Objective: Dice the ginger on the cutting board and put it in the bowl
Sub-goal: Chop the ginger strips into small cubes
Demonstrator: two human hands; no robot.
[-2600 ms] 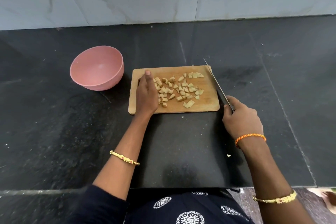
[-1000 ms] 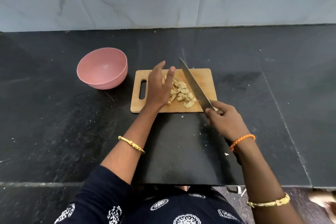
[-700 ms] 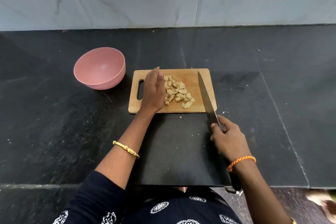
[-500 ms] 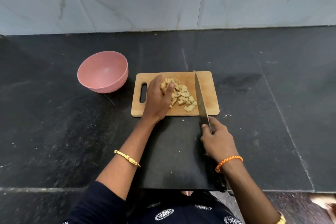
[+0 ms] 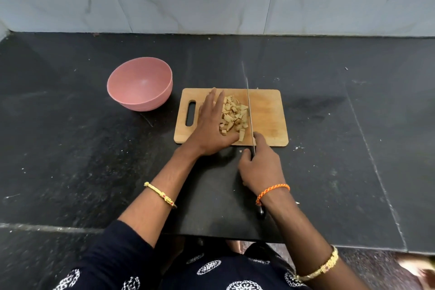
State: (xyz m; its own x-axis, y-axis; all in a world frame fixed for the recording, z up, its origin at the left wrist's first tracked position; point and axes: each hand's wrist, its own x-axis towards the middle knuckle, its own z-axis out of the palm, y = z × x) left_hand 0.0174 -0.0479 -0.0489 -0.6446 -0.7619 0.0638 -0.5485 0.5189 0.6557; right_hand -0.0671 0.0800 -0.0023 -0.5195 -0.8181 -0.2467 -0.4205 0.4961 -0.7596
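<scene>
Change: a moment ago our ginger pieces (image 5: 233, 116) lay spread over the cutting board (image 5: 268, 115); now we have them herded into one tight heap near the board's middle.
Left hand (image 5: 211, 125): lies flat on the board on the heap's left side, fingers (image 5: 217, 99) straight and gripping nothing, walling the pieces in.
Right hand (image 5: 260, 167): fingers curled round the handle of the knife (image 5: 249, 110) at the board's near edge; the blade stands on edge across the board, touching the heap's right side.
Meaning: we judge the dicing done or nearly so; the heap is pinned between palm and blade, ready to be lifted or slid off.
Bowl (image 5: 141, 83): pink, just beyond the board's left end, nothing visible in it, so no ginger has gone over yet.
In the way: the board's handle slot (image 5: 190, 113) lies between heap and bowl; small pieces could drop through. A few crumbs sit on the counter (image 5: 70, 148) at the board's near edge.
</scene>
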